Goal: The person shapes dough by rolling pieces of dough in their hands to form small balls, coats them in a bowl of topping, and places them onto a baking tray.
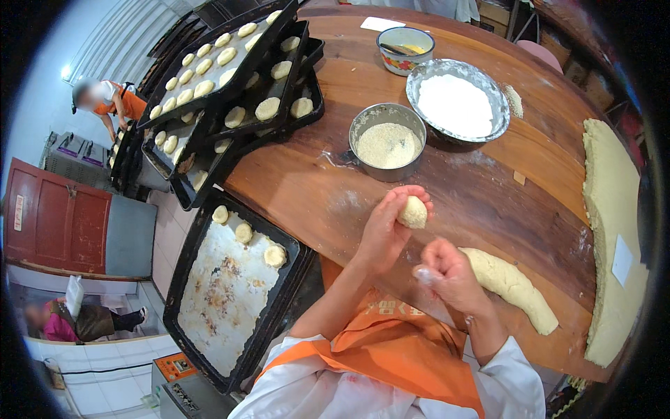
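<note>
A small ball of dough is held in the left hand, over the table. The left fingers are bent around it, and part of it is left showing on top. The right hand is held near it, lower down and apart from the ball. Its fingers are curled in close, and some white is seen on the thumb. Whether anything is held inside them cannot be told.

A fat dough roll is laid just beside the right hand; whether it is touched cannot be told. Past the left hand, a metal pot is seen, partly filled with pale crumbs. Next to it, a bowl is filled with white flour. Behind these, a flowered cup with something yellow inside is set near a white card.

At the right, a big dough slab is spread, with a paper laid on it. At the left, three buns are lined up at one end of a black tray. Above it, more trays are stacked crookedly, dotted with buns. Two other people are seen far left.
</note>
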The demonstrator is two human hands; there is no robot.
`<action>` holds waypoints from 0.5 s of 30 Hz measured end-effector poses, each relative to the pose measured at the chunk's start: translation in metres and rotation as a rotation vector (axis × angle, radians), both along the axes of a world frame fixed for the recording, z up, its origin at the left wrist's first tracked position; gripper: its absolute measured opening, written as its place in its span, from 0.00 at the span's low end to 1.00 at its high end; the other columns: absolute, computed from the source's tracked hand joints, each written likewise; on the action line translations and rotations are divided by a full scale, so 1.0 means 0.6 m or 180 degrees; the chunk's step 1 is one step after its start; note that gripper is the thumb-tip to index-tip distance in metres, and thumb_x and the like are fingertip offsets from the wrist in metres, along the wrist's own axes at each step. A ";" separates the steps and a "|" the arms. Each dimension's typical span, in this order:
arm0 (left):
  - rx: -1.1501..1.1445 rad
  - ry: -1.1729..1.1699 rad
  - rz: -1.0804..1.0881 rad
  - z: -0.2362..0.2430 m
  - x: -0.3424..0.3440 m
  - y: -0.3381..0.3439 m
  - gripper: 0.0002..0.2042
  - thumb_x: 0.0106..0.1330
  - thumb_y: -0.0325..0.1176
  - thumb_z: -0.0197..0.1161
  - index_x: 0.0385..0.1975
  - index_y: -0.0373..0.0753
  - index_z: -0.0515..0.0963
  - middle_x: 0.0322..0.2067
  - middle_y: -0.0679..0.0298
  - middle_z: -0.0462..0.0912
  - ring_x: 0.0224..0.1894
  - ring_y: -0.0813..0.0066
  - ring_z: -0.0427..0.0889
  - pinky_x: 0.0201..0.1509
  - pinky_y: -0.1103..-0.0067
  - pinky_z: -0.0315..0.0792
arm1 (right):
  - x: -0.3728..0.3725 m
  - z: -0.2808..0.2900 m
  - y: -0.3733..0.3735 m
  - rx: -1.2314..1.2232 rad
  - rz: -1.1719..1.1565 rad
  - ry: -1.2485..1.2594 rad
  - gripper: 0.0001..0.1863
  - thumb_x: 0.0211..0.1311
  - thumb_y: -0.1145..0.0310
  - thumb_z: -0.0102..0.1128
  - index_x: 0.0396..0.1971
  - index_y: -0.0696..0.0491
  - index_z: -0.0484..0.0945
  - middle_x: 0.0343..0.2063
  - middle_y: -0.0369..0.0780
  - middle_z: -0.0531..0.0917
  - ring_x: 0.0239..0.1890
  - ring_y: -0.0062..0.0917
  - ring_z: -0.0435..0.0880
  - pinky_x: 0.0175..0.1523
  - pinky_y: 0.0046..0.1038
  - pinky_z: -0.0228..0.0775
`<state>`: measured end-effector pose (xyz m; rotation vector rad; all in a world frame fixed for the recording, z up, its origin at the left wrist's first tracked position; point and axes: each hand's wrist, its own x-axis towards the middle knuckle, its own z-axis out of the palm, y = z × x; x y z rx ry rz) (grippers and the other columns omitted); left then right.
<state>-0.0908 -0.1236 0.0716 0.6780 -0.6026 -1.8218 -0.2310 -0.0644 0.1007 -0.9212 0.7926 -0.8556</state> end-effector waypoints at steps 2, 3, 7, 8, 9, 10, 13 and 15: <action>-0.0138 -0.0092 -0.0044 -0.001 -0.008 0.011 0.13 0.66 0.36 0.45 0.42 0.32 0.67 0.39 0.58 0.72 0.42 0.72 0.73 0.49 0.77 0.70 | 0.011 0.006 -0.006 0.0107 0.0402 0.0223 0.11 0.60 0.68 0.52 0.24 0.50 0.59 0.16 0.29 0.63 0.13 0.10 0.60 0.15 0.12 0.50; -0.0223 -0.0151 -0.0081 -0.002 -0.010 0.017 0.13 0.66 0.36 0.45 0.42 0.32 0.67 0.38 0.58 0.72 0.42 0.72 0.73 0.49 0.77 0.69 | 0.013 -0.002 -0.013 0.0162 0.0370 0.0234 0.11 0.60 0.67 0.52 0.24 0.50 0.59 0.16 0.29 0.63 0.12 0.10 0.60 0.15 0.13 0.49; -0.0456 -0.0303 -0.0194 0.008 0.019 0.039 0.14 0.67 0.37 0.41 0.42 0.34 0.68 0.37 0.62 0.73 0.40 0.78 0.72 0.46 0.81 0.67 | 0.033 -0.015 -0.025 0.0244 0.0293 0.0245 0.12 0.61 0.63 0.51 0.24 0.51 0.62 0.12 0.29 0.64 0.09 0.11 0.59 0.13 0.15 0.48; -0.0627 -0.0493 -0.0183 0.008 0.018 0.045 0.14 0.67 0.37 0.41 0.43 0.34 0.68 0.37 0.62 0.73 0.40 0.79 0.72 0.46 0.81 0.67 | 0.033 -0.022 -0.024 0.0240 0.0279 0.0327 0.12 0.60 0.62 0.51 0.24 0.51 0.62 0.11 0.29 0.64 0.09 0.11 0.59 0.13 0.15 0.47; -0.0784 -0.0690 -0.0161 0.004 0.016 0.049 0.15 0.67 0.38 0.40 0.43 0.34 0.69 0.37 0.63 0.73 0.39 0.80 0.71 0.46 0.82 0.67 | 0.034 -0.029 -0.024 0.0232 0.0277 0.0413 0.12 0.60 0.61 0.51 0.24 0.52 0.63 0.10 0.30 0.65 0.08 0.11 0.59 0.13 0.15 0.47; -0.0564 -0.0459 -0.0190 -0.008 0.009 0.050 0.15 0.67 0.38 0.40 0.43 0.35 0.69 0.37 0.63 0.73 0.39 0.80 0.71 0.46 0.82 0.67 | 0.037 -0.026 -0.025 0.0245 0.0202 0.0443 0.13 0.60 0.60 0.51 0.24 0.52 0.64 0.09 0.30 0.65 0.07 0.12 0.59 0.12 0.15 0.47; -0.0559 -0.0328 -0.0094 -0.023 0.014 0.042 0.16 0.67 0.39 0.41 0.44 0.35 0.69 0.38 0.65 0.73 0.39 0.82 0.71 0.46 0.82 0.66 | 0.050 -0.043 -0.029 0.0275 0.0120 0.0328 0.12 0.59 0.60 0.51 0.25 0.51 0.63 0.07 0.29 0.63 0.06 0.12 0.59 0.12 0.15 0.47; -0.0473 -0.0003 0.0245 -0.026 0.039 0.047 0.14 0.65 0.33 0.46 0.47 0.36 0.67 0.38 0.66 0.74 0.41 0.82 0.71 0.47 0.83 0.67 | 0.060 -0.023 -0.017 0.0108 0.0187 0.0523 0.09 0.59 0.66 0.51 0.25 0.51 0.62 0.07 0.28 0.62 0.07 0.12 0.59 0.12 0.14 0.48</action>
